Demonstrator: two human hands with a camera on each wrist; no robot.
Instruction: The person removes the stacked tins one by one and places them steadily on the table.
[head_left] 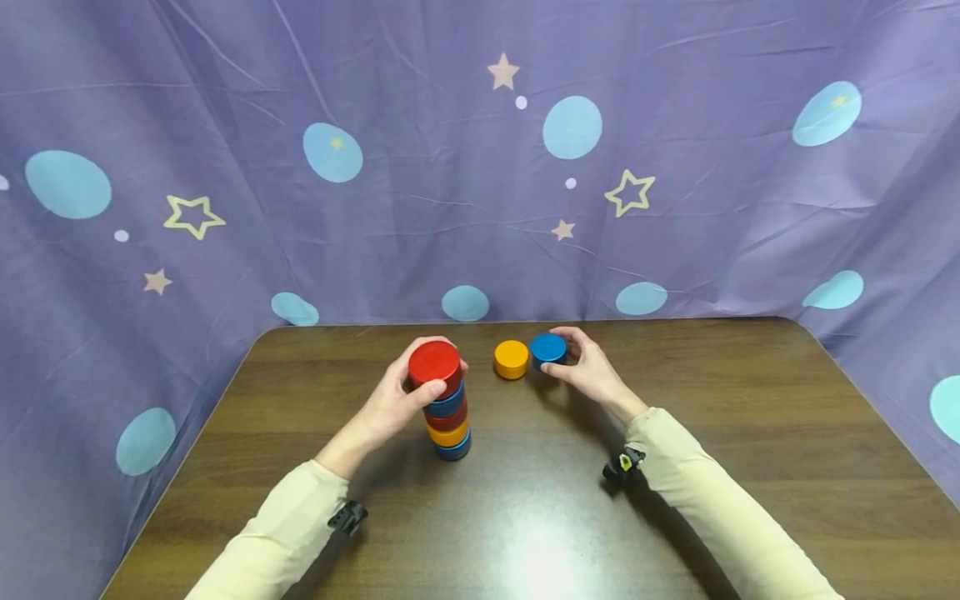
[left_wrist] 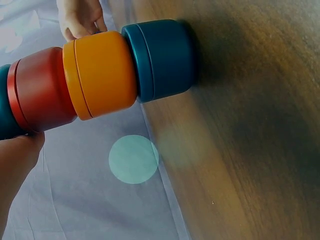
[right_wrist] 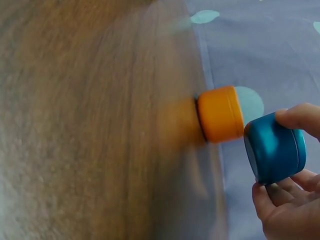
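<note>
A tower of round lidded tins stands on the table. From the bottom it goes blue [left_wrist: 167, 60], orange [left_wrist: 102, 75], red [left_wrist: 45, 90], blue [head_left: 446, 405], with a larger-looking red tin [head_left: 435, 365] on top. My left hand [head_left: 396, 390] grips that top red tin, thumb at the front and fingers round the back. Farther right, my right hand [head_left: 595, 372] pinches another blue tin [right_wrist: 275, 147] between thumb and fingers; it is raised off the table in the right wrist view. Just left of it a single orange tin [head_left: 512, 360] sits on the table.
The brown wooden table [head_left: 750, 433] ends at a purple patterned curtain [head_left: 450, 167] close behind the tins. Small black devices are strapped at the left wrist [head_left: 348, 517] and the right wrist [head_left: 624, 463].
</note>
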